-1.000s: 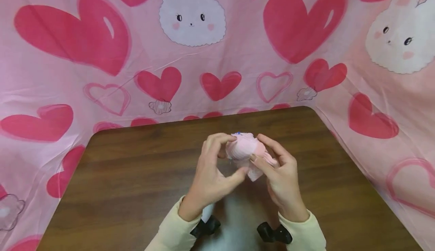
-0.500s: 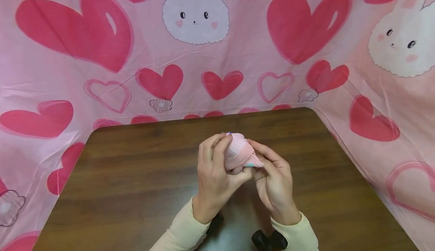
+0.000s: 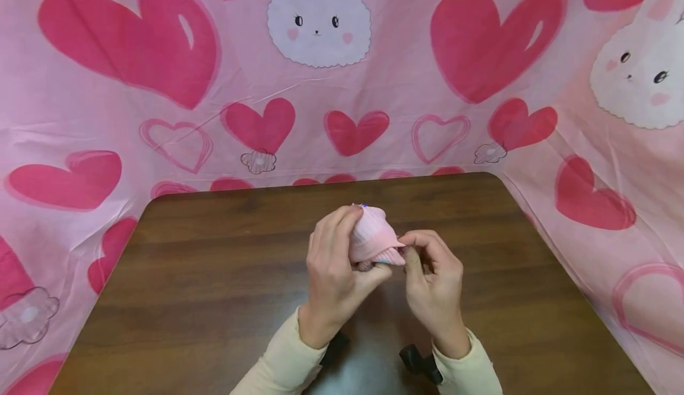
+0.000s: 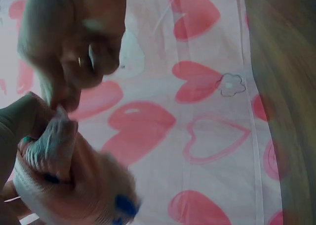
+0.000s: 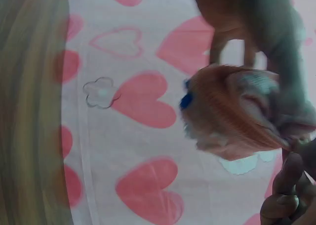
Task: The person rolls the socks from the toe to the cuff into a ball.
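A rolled-up bundle of pink socks point(image 3: 373, 233), ribbed and with a small blue patch, is held above the table in the head view. My left hand point(image 3: 332, 267) grips it from the left, fingers over the top and thumb underneath. The thumb and forefinger of my right hand point(image 3: 437, 285) pinch the edge of the fabric at the bundle's right side. In the left wrist view the rolled socks point(image 4: 96, 185) show a fold opening near the pinched edge. The right wrist view shows the ribbed sock bundle point(image 5: 224, 111) from its other side, somewhat blurred.
Below the hands lies a brown wood-grain table point(image 3: 224, 276). A pink cloth point(image 3: 299, 92) with hearts and rabbits hangs behind it and along both sides. Black camera mounts point(image 3: 419, 364) sit on the wrists.
The bundle has turned in the hands and shifted slightly left, bringing the folded opening into sight. My left hand has wrapped further round it; the right has moved to pinch and draw out its edge.
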The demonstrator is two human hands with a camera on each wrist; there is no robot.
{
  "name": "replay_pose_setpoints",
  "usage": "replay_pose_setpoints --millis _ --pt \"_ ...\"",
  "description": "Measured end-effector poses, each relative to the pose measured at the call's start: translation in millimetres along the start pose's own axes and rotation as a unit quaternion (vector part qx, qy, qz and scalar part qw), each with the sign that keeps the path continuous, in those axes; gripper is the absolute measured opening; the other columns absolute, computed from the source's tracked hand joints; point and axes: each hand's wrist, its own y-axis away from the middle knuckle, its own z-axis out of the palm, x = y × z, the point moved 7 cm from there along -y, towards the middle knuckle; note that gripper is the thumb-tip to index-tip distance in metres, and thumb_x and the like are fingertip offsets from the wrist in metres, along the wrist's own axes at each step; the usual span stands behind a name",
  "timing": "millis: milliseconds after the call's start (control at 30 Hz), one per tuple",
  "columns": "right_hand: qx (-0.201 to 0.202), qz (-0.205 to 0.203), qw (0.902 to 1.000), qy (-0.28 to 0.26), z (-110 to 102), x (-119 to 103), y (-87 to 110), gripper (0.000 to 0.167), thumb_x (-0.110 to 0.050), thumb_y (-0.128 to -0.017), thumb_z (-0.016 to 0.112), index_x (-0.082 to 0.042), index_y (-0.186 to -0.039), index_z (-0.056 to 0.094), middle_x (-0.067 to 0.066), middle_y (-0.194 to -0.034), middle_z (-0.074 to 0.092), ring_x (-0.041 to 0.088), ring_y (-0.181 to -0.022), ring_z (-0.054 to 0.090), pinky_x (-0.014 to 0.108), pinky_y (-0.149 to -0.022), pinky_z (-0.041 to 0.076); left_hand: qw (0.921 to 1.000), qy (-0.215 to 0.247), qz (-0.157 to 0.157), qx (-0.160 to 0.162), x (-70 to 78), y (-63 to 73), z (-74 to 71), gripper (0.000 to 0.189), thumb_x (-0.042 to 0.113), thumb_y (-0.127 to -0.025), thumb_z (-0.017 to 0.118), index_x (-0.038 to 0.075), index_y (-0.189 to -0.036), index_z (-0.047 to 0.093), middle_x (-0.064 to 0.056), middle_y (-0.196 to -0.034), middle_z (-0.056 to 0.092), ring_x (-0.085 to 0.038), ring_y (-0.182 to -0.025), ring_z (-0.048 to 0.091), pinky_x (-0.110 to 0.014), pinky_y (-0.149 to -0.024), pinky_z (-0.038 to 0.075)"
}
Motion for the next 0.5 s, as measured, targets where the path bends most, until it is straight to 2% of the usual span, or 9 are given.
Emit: replay_pose_setpoints --millis 100,267,400,467,500 --pt "-0.023 -0.004 0.9997 -0.005 2.0 -4.3 1.7 0.025 0.026 -0.082 0.063 0.004 -0.094 0.065 0.011 -0.089 0.063 0.013 -0.068 0.053 0.021 -0.056 0.042 0.9996 0.001 -0.025 -0.013 -6.4 1.1 0.3 0.065 0.018 -0.064 0.087 -0.005 -0.119 0.061 -0.016 -0.117 0.064 -0.031 -0.1 0.062 -0.045 -0.077 0.05" --pt "-0.067 -0.016 0.9972 -0.03 7.8 -10.4 4.9 0.022 0.022 -0.085 0.062 0.003 -0.096 0.062 0.01 -0.09 0.06 0.014 -0.069 0.05 0.022 -0.057 0.041 0.9987 -0.009 -0.045 -0.024 -13.1 3.5 1.8 0.073 0.03 -0.068 0.093 -0.004 -0.123 0.059 -0.016 -0.121 0.062 -0.03 -0.105 0.062 -0.046 -0.078 0.051" --pt "-0.085 -0.034 0.9948 -0.044 11.4 -14.1 6.6 0.017 0.017 -0.088 0.062 0.003 -0.096 0.063 0.01 -0.09 0.059 0.015 -0.069 0.051 0.023 -0.059 0.042 0.9975 -0.007 -0.067 -0.021 -19.2 5.1 2.6 0.071 0.024 -0.069 0.092 -0.006 -0.123 0.057 -0.018 -0.121 0.06 -0.031 -0.107 0.06 -0.046 -0.085 0.051" --pt "-0.079 -0.02 0.9949 -0.059 10.8 -12.5 5.9 0.015 0.017 -0.09 0.06 0.005 -0.096 0.062 0.011 -0.088 0.059 0.016 -0.065 0.052 0.023 -0.056 0.043 0.9943 0.009 -0.098 -0.04 -23.5 7.3 5.5 0.076 0.026 -0.068 0.093 -0.005 -0.126 0.055 -0.017 -0.121 0.058 -0.031 -0.109 0.057 -0.045 -0.088 0.05" --pt "-0.073 -0.006 0.9951 -0.067 9.8 -10.9 4.9 0.014 0.018 -0.091 0.059 0.006 -0.097 0.061 0.011 -0.086 0.059 0.016 -0.063 0.053 0.022 -0.054 0.044 0.99 0.026 -0.124 -0.062 -26.5 9.2 8.6 0.077 0.026 -0.068 0.092 -0.003 -0.129 0.054 -0.015 -0.122 0.056 -0.028 -0.11 0.056 -0.043 -0.089 0.05"
